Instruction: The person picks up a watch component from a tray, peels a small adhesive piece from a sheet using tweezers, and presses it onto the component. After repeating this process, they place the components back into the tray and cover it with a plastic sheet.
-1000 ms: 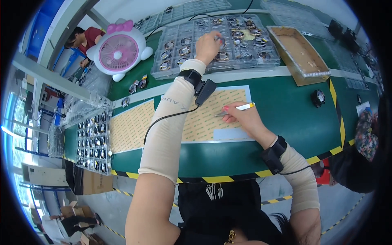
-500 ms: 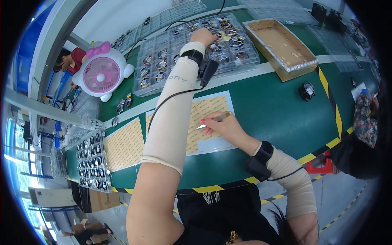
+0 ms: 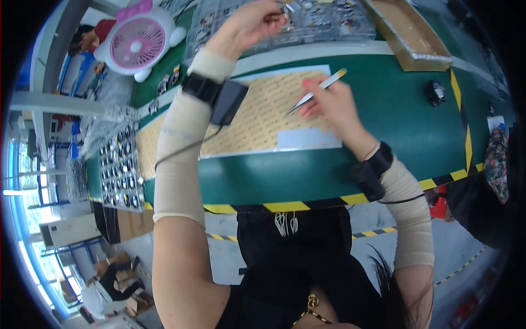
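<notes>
The right hand (image 3: 334, 104) grips tweezers (image 3: 332, 79) over a patterned sheet (image 3: 246, 129), one corner bare, most left; the left hand's (image 3: 255, 26) grip (blurred, I can't tell) meets the tray (image 3: 345, 38).

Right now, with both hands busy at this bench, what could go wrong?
The right hand holds tweezers aimed down at the patterned sheet; the tip might scratch it. The left hand, blurred, is over the clear tray; it could knock small parts loose. The cable across the left sleeve might snag.
</notes>
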A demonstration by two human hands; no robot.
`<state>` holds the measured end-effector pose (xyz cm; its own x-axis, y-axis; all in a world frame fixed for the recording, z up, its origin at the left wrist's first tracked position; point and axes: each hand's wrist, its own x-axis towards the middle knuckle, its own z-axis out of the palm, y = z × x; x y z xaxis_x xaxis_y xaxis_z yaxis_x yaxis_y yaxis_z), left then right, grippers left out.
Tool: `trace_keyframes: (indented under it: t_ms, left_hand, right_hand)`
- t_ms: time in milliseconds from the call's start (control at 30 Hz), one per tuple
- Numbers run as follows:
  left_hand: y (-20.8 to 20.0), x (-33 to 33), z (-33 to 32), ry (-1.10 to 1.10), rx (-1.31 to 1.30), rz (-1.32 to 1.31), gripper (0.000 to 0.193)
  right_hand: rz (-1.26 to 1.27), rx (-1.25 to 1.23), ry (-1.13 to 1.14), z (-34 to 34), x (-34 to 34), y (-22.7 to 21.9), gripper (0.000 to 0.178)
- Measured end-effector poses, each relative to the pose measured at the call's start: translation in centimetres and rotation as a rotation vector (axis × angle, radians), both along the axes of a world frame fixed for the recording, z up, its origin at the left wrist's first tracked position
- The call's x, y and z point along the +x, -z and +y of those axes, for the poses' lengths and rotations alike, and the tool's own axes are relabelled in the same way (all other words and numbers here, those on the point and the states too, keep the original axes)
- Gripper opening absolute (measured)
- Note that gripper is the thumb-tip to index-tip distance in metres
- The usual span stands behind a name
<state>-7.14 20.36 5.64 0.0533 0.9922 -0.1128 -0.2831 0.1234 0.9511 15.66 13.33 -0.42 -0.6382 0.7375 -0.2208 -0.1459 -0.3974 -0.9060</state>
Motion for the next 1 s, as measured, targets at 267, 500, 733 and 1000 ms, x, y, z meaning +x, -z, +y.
trace_keyframes:
  t_ms: [267, 500, 733, 1000]
  left_hand:
    - [4.0, 5.8, -18.0, -0.162, -0.310, -0.250, 0.023]
    - [6.8, 6.4, -18.9, -0.339, -0.181, -0.246, 0.021]
    - [6.8, 5.8, -18.8, -0.226, -0.160, -0.215, 0.023]
    - [6.8, 5.7, -19.2, -0.157, -0.190, -0.351, 0.027]
  right_hand:
    - [-0.191, 0.108, -0.186, -2.7, 1.0, -0.5, 0.017]
    - [-0.145, 0.123, -0.194, -4.8, 0.7, -0.4, 0.014]
    - [-0.016, 1.055, -0.481, -4.5, 1.6, -0.1, 0.013]
    - [0.100, 0.465, -0.352, -4.0, 1.7, -0.2, 0.013]
